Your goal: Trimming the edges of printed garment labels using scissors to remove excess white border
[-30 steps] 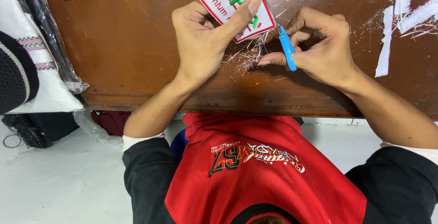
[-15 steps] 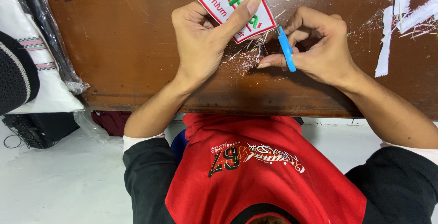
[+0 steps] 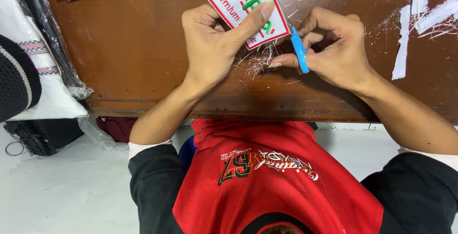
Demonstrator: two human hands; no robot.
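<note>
A worn brown counter [image 3: 143,48], littered with loose threads, carries the work: the left hand [image 3: 214,48] pinches a white embroidered patch with a red border [image 3: 241,3] between thumb and fingers, tilted just above the thread pile [image 3: 257,62]. Just right of the patch, the right hand [image 3: 334,48] closes its grip on blue-handled snips [image 3: 299,50] at the patch's lower edge. Trimming stray threads looks underway; turning the patch's next edge to the blades seems called for.

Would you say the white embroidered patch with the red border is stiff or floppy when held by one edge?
The patch probably holds fairly stiff: pinched by the left hand, it stays flat without drooping. It looks light, being thin fabric. It likely won't slip, given the stitched surface.
</note>
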